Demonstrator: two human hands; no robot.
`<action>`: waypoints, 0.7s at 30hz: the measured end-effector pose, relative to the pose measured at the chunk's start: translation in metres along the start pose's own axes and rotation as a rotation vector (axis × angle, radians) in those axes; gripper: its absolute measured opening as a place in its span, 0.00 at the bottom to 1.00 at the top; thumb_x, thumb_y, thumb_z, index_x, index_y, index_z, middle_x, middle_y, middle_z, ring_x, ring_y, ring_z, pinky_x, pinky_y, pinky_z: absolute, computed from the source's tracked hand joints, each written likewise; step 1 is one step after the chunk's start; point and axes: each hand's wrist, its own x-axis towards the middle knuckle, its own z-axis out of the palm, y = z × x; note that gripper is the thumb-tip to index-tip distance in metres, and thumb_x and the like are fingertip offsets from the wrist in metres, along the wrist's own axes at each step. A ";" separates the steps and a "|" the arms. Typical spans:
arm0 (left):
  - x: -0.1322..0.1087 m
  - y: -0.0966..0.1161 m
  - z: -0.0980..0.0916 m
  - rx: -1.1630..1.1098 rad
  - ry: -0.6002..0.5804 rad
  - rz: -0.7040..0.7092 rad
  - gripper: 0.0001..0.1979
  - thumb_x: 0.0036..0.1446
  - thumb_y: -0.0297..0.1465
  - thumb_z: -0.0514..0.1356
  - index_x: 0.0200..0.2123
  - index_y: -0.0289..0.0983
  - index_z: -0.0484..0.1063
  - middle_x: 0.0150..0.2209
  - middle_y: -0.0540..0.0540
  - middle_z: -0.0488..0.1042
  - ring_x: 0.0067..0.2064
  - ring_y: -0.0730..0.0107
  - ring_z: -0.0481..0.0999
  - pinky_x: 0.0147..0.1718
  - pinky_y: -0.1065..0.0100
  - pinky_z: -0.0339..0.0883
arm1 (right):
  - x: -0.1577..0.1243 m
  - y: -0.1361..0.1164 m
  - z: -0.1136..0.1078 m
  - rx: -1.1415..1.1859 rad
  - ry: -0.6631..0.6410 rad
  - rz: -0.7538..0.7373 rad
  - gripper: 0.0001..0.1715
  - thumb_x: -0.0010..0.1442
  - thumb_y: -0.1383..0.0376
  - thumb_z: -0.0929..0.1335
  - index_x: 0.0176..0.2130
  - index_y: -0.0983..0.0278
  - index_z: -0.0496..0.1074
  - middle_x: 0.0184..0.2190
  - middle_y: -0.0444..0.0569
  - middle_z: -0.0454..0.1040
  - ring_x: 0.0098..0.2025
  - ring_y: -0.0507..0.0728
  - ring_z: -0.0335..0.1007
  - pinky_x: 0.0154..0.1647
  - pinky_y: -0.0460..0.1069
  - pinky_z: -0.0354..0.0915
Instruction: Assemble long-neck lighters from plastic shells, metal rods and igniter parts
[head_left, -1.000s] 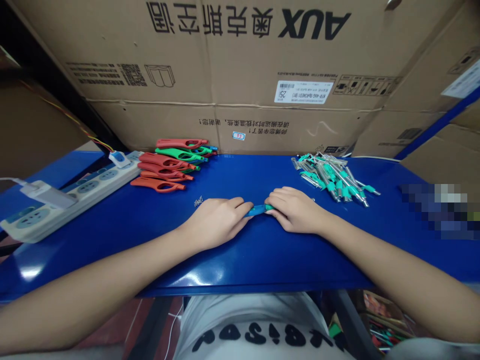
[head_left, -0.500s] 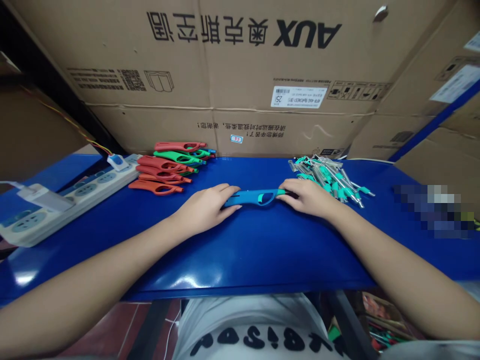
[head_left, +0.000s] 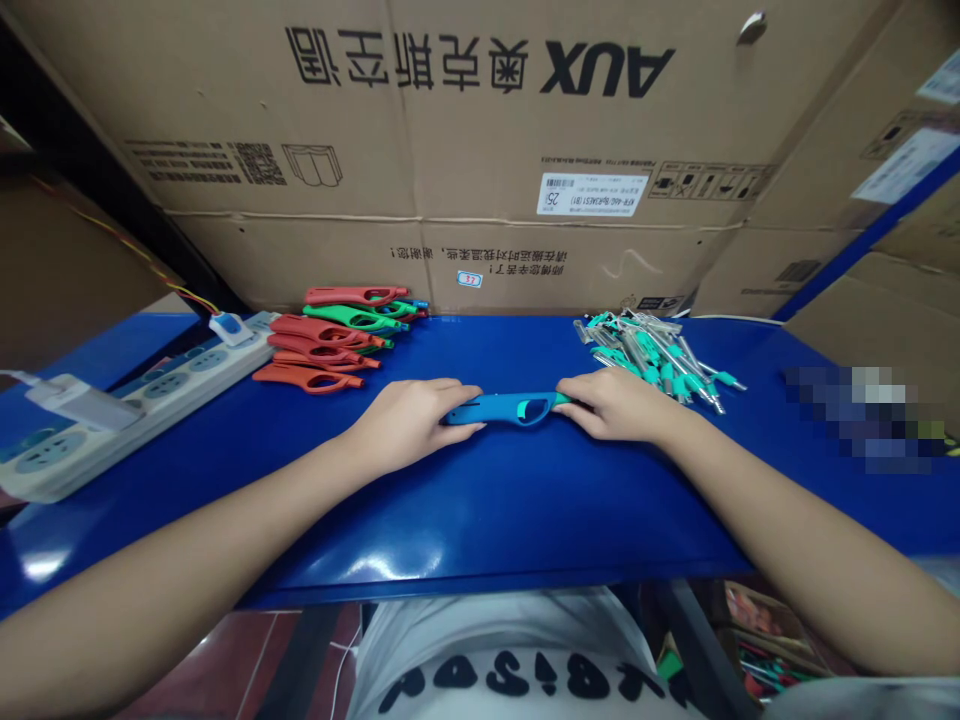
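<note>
1. Black letters reading "AUX" (head_left: 606, 70) stand upside down on the brown cardboard (head_left: 480, 165) at the back, beside the Chinese characters 奥克斯空调.
2. A white label (head_left: 592, 194), also inverted, carries "KFR-46G", further characters, "(B1)" and a large "25".
3. Lower printing (head_left: 480, 258), upside down, reads 师傅您辛苦了! and 请在搬运时对我温柔些,谢谢您! Below it sits a small blue-edged sticker (head_left: 469, 279) with red figures too small to read surely.
4. A QR code (head_left: 256, 163) and line drawings mark the same creased, matte board; bold black lettering crosses the white shirt (head_left: 450, 630).
5. The blue casing (head_left: 491, 409) lies level between the hands above the table's middle: smooth, plastic-looking, long, with an oval opening showing a teal piece inside. Whether it touches the table cannot be told.
6. The left hand (head_left: 409, 425) grips its broad end between thumb and fingers; the right hand (head_left: 619, 403) pinches its narrow green tip.
7. Left of them, similar red, orange and green casings (head_left: 315, 350) lie stacked beside a white power strip (head_left: 135, 405).
8. Right, slim shiny metallic rods with teal parts (head_left: 660, 355) form a loose heap on the glossy blue table (head_left: 480, 510).
</note>
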 end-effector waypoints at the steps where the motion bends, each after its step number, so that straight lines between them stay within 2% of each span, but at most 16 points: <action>1: 0.000 0.000 0.000 0.018 -0.017 0.003 0.19 0.66 0.42 0.59 0.55 0.39 0.73 0.44 0.46 0.80 0.43 0.61 0.80 0.35 0.68 0.67 | 0.001 0.000 -0.001 0.026 -0.006 0.001 0.18 0.70 0.58 0.62 0.30 0.63 0.67 0.25 0.46 0.71 0.25 0.53 0.63 0.28 0.48 0.50; 7: 0.000 0.001 0.003 -0.018 -0.098 -0.016 0.18 0.65 0.42 0.61 0.53 0.40 0.76 0.45 0.45 0.77 0.43 0.62 0.80 0.34 0.68 0.68 | 0.001 0.001 -0.012 0.098 -0.009 -0.002 0.14 0.64 0.58 0.68 0.31 0.64 0.71 0.29 0.47 0.73 0.30 0.53 0.66 0.30 0.48 0.54; 11: 0.002 -0.003 0.008 -0.135 -0.066 0.005 0.19 0.64 0.42 0.61 0.52 0.37 0.76 0.45 0.42 0.76 0.44 0.61 0.79 0.41 0.66 0.71 | -0.002 0.005 -0.019 0.114 0.031 -0.051 0.16 0.65 0.55 0.69 0.31 0.63 0.73 0.29 0.48 0.75 0.32 0.55 0.69 0.36 0.49 0.59; 13: 0.003 -0.004 0.010 -0.184 -0.047 0.017 0.19 0.63 0.41 0.62 0.52 0.36 0.76 0.45 0.42 0.76 0.44 0.61 0.78 0.43 0.65 0.72 | -0.003 0.010 -0.023 0.093 0.100 -0.052 0.16 0.68 0.56 0.67 0.32 0.63 0.75 0.30 0.49 0.77 0.33 0.56 0.72 0.41 0.51 0.61; 15: 0.003 -0.004 0.010 -0.203 -0.040 0.008 0.19 0.63 0.42 0.63 0.52 0.37 0.76 0.45 0.42 0.75 0.42 0.62 0.78 0.41 0.66 0.72 | -0.006 0.017 -0.028 0.049 0.208 0.023 0.14 0.69 0.60 0.64 0.38 0.62 0.77 0.34 0.49 0.80 0.34 0.57 0.74 0.43 0.52 0.62; 17: 0.002 -0.003 0.010 -0.211 -0.043 -0.004 0.19 0.63 0.42 0.63 0.52 0.37 0.75 0.45 0.42 0.75 0.40 0.63 0.78 0.38 0.67 0.72 | -0.011 0.028 -0.034 0.006 0.323 0.168 0.14 0.68 0.64 0.63 0.47 0.61 0.76 0.36 0.50 0.81 0.34 0.58 0.75 0.41 0.52 0.63; 19: 0.001 -0.002 0.009 -0.216 -0.050 -0.008 0.19 0.63 0.41 0.62 0.52 0.37 0.75 0.44 0.43 0.75 0.37 0.66 0.78 0.36 0.68 0.71 | -0.019 0.043 -0.038 -0.020 0.411 0.319 0.21 0.64 0.67 0.63 0.54 0.61 0.73 0.37 0.51 0.80 0.36 0.61 0.75 0.40 0.53 0.65; 21: 0.001 0.000 0.008 -0.207 -0.053 -0.002 0.18 0.64 0.40 0.62 0.52 0.36 0.75 0.43 0.43 0.75 0.36 0.67 0.77 0.35 0.68 0.71 | -0.027 0.060 -0.040 -0.044 0.480 0.409 0.28 0.58 0.69 0.65 0.58 0.63 0.70 0.42 0.55 0.78 0.40 0.63 0.74 0.44 0.56 0.68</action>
